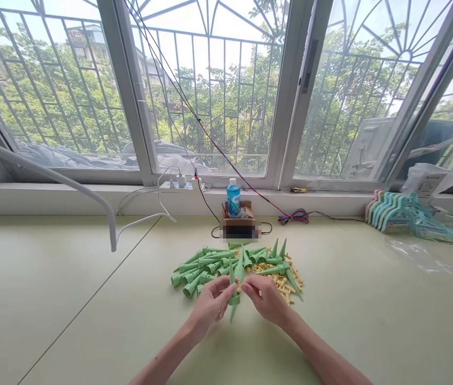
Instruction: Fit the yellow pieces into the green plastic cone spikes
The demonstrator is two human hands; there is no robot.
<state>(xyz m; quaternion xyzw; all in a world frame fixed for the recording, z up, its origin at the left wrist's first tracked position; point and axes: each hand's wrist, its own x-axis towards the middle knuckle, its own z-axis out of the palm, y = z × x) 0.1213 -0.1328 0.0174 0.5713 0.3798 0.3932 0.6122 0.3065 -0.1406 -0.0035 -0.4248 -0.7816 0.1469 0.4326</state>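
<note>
My left hand (209, 303) is closed around a green plastic plant-watering spike (233, 300), held over the table with its narrow tip pointing up and away. The fingers of my right hand (267, 298) pinch against the side of that spike, at a small yellow peg (238, 289) that is partly hidden. Another green tip shows below the held spike, and I cannot tell which piece it belongs to. Beyond my left hand lies a pile of green spikes (198, 267). Several loose yellow pegs (286, 289) are scattered past my right hand, with more spikes on top of them.
Behind the pile stands a small cardboard box (246, 220) with a blue bottle (233, 198). A white bent tube (106, 208) reaches in from the left. Coiled wires (296, 216), small hangers (390, 211) and a clear plastic bag (422, 256) lie at the right.
</note>
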